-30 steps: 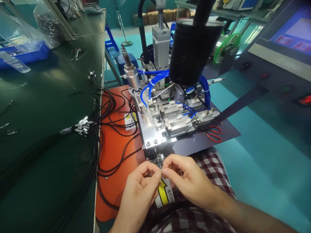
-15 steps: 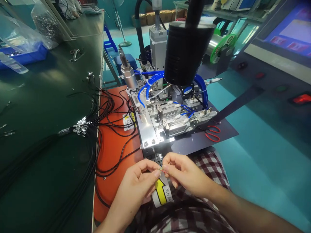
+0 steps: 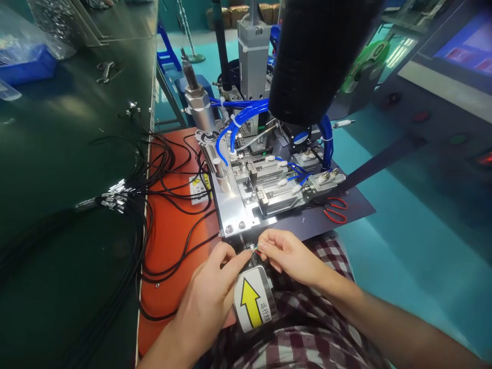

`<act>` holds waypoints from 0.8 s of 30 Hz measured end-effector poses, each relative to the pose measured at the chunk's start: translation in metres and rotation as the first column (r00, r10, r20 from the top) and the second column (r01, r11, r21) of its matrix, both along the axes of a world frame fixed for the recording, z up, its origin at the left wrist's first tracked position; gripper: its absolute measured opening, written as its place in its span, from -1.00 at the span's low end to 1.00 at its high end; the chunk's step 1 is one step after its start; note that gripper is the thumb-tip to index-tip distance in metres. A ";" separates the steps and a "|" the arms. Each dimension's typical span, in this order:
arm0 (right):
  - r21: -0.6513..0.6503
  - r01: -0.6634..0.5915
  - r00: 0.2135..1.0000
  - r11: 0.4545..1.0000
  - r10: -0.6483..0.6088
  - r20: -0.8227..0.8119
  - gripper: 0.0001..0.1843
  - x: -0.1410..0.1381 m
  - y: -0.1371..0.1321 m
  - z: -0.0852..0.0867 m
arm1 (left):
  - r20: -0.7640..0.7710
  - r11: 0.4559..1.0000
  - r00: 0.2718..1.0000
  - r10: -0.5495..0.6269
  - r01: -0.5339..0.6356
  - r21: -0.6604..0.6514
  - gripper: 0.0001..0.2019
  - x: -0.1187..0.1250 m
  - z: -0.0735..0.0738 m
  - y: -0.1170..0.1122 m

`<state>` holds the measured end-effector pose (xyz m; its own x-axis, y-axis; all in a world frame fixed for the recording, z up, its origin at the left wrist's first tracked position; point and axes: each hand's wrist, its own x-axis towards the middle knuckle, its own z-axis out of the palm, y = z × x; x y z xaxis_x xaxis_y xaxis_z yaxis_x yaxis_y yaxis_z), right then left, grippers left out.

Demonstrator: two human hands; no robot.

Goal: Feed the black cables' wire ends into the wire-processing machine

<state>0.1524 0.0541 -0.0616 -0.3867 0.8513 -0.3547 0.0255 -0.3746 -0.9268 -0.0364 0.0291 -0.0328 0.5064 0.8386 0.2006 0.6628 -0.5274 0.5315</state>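
Thin coloured wires (image 3: 257, 250) stretch between my fingertips, at the front of a metal machine (image 3: 265, 189). My right hand (image 3: 290, 258) pinches them between thumb and forefinger. My left hand (image 3: 217, 287) is closed from the other side, thumb and forefinger pressed at the wires' tips; the exact tips are too small to make out. Both hands are at a small metal fixture (image 3: 251, 247) on the machine's front edge. Just below them lies a white label with a yellow arrow (image 3: 250, 302).
Black cables (image 3: 169, 192) with bundled metal ends run over the dark bench (image 3: 69, 169) and orange surface (image 3: 165, 246) on the left. Red-handled scissors (image 3: 336, 210) lie right of the machine. A thick black hose (image 3: 307, 66) hangs above it; a control panel (image 3: 453, 102) stands right.
Both hands have moved slightly forward with the wires, up to the fixture at the machine's front. The left hand has shifted left, uncovering more of the arrow label. The camera view has shifted a little.
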 end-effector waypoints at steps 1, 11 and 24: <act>-0.005 0.000 1.000 1.000 0.000 0.001 -0.71 0.000 0.001 0.000 | -0.002 1.000 1.000 0.001 -0.001 0.007 -0.65 -0.001 -0.001 0.001; 0.011 -0.013 0.998 1.000 0.012 0.069 -0.71 0.003 0.002 0.002 | 0.004 1.000 1.000 -0.011 0.011 0.014 -0.66 -0.003 -0.012 0.002; 0.003 -0.001 0.997 1.000 0.001 0.077 -0.70 0.001 0.001 -0.001 | -0.003 0.999 1.000 0.026 -0.026 -0.020 -0.65 -0.002 -0.014 -0.001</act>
<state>0.1532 0.0554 -0.0630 -0.3595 0.8519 -0.3809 0.0971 -0.3718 -0.9232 -0.0382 0.0283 -0.0470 0.4848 0.8555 0.1820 0.6776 -0.4989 0.5403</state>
